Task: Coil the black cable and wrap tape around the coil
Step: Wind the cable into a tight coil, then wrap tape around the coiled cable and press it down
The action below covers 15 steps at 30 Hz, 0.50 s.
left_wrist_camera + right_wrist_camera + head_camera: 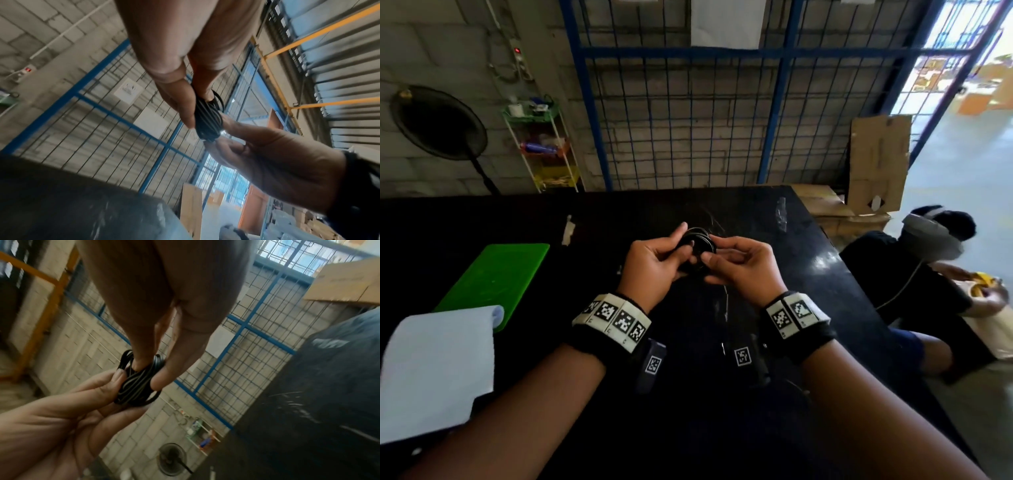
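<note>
A small coil of black cable [700, 241] is held up over the black table [808, 260] between both hands. My left hand [678, 244] pinches the coil's left side between thumb and fingers. My right hand [713, 253] pinches its right side. In the left wrist view the coil [207, 120] sits between my left hand's [197, 110] thumb and fingertip, with the right hand [267, 154] meeting it from below. In the right wrist view the coil [137, 384] is squeezed by my right hand [150, 374] while the left hand's fingers [115, 378] touch its edge. A thin cable tail [726, 301] hangs below my right hand.
A crumpled clear tape strip [780, 216] lies at the table's far right and a white strip [567, 230] at its far left. A green mat [496, 277] and a white cloth [438, 370] are on the left. A person [928, 274] sits beyond the table's right edge. A blue wire fence [688, 120] stands behind.
</note>
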### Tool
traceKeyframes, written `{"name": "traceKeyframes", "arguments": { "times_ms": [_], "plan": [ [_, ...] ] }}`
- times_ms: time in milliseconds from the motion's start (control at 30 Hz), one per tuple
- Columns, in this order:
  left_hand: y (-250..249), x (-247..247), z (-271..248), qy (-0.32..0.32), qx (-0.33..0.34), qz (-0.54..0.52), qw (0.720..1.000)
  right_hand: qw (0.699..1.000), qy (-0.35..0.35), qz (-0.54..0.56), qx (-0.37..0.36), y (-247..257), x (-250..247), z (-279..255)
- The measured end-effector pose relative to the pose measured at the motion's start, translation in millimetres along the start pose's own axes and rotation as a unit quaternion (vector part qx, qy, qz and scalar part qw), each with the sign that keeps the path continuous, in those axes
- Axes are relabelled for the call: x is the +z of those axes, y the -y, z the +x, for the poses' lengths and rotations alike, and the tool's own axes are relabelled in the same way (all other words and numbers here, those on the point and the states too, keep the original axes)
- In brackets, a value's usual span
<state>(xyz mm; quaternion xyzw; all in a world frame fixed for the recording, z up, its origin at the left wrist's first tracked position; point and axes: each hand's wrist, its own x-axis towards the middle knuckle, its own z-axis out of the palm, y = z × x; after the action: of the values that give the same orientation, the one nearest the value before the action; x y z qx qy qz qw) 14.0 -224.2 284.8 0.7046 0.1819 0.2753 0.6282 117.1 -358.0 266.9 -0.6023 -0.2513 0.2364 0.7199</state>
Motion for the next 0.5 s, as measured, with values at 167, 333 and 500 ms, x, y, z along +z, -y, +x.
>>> {"name": "traceKeyframes", "arguments": {
  "times_ms": [167, 333, 500],
  "plan": [
    [41, 32, 0, 0.019, -0.062, 0.007, 0.998, 0.998, -0.003, -0.046, 0.045, -36, -40, -2],
    [77, 59, -2, 0.016, -0.108, 0.027, 0.994, 0.989, 0.05, -0.07, 0.118, -66, -80, 0],
    [117, 74, -4, -0.023, -0.15, 0.052, 0.987, 0.969, 0.112, -0.05, 0.214, -102, -112, 9]
  ]
}}
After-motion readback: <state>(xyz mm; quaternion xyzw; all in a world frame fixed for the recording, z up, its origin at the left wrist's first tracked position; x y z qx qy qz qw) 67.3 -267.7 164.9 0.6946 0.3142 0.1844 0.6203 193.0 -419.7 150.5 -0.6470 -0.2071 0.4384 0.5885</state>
